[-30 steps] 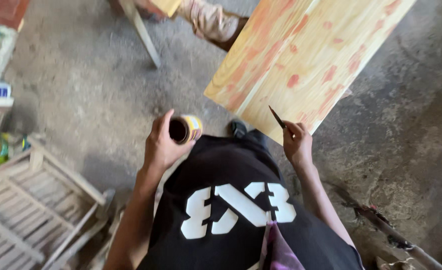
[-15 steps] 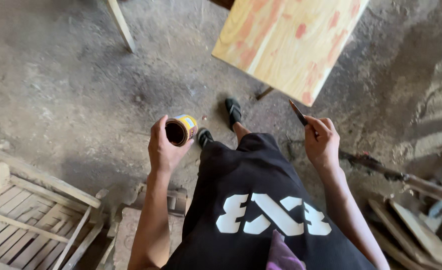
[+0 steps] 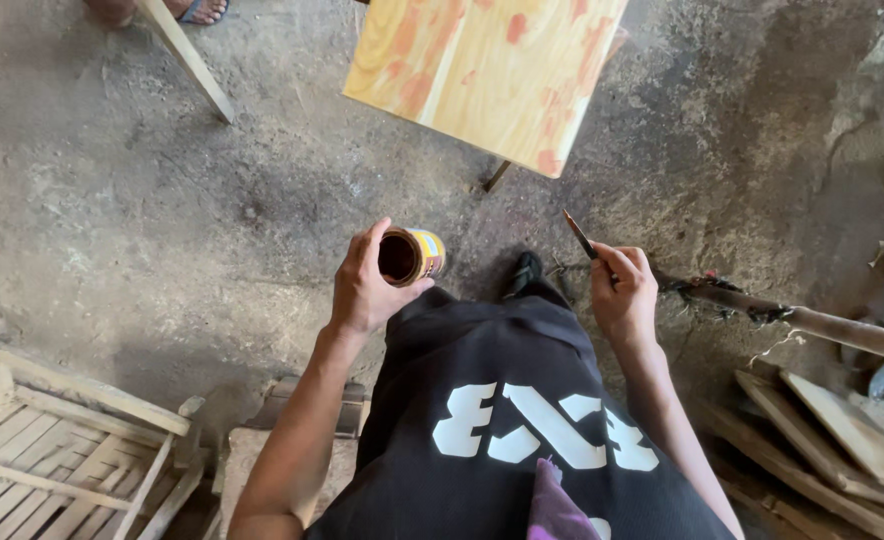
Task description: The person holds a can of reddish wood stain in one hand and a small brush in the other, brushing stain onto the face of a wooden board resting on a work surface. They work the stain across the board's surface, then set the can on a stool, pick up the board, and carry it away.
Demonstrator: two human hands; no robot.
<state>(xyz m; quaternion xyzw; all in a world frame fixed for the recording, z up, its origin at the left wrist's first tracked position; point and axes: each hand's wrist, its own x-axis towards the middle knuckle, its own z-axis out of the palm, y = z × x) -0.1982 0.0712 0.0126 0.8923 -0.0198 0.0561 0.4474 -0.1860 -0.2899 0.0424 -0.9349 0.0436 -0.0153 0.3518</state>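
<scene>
My left hand (image 3: 367, 288) grips a small open tin (image 3: 412, 256) tilted on its side, its dark inside facing me and a yellow label round it. My right hand (image 3: 624, 295) pinches a thin brush or stick (image 3: 579, 234) that points up and away. Both hands hover above my black shirt with white print. Ahead on a thin leg stands a pale wooden board (image 3: 487, 72) blotched with orange-red stain, well clear of both hands. My dark shoe (image 3: 525, 272) shows between the hands on the concrete floor.
A slatted wooden frame (image 3: 57, 440) lies at lower left. A rusty pipe (image 3: 802, 320) and loose wooden planks (image 3: 842, 440) crowd the right side. Another person's sandalled foot (image 3: 200, 8) and a slanted wooden leg (image 3: 187, 58) are at the top left.
The view has shifted back from the stained board, which now sits farther up the frame. Both hands keep their hold; the tin has tipped more toward me.
</scene>
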